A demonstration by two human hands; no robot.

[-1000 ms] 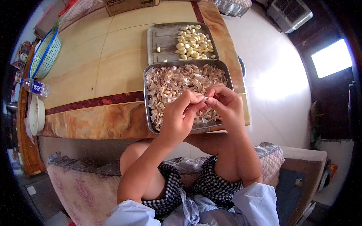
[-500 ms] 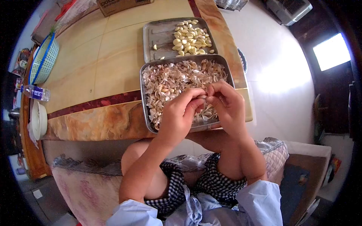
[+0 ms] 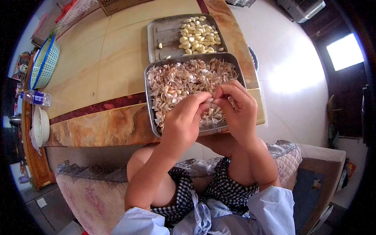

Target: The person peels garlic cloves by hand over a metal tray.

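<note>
My left hand [image 3: 182, 119] and my right hand [image 3: 239, 107] meet fingertip to fingertip over the near metal tray [image 3: 147, 94]. Both are closed in a pinch on a small garlic clove [image 3: 210, 100], mostly hidden by the fingers. Beneath them the tray is filled with loose papery garlic skins [image 3: 176, 78], with a few unpeeled cloves [image 3: 172, 91] among them. Just behind it lies a second metal tray [image 3: 166, 29], where peeled garlic cloves [image 3: 199, 37] are heaped on the right side. One peeled clove [image 3: 160, 46] sits apart at its left.
The trays stand near the right end of a marble-patterned table [image 3: 121, 51]. Along its left side are a blue-rimmed basket [image 3: 46, 64], a plastic bottle [image 3: 37, 97] and a pale basin [image 3: 42, 125]. A cardboard box [image 3: 117, 4] is at the far edge.
The fingers stay pinched together in nearly the same place, with the right hand tilted slightly. The view has shifted a little, so the trays appear slightly higher.
</note>
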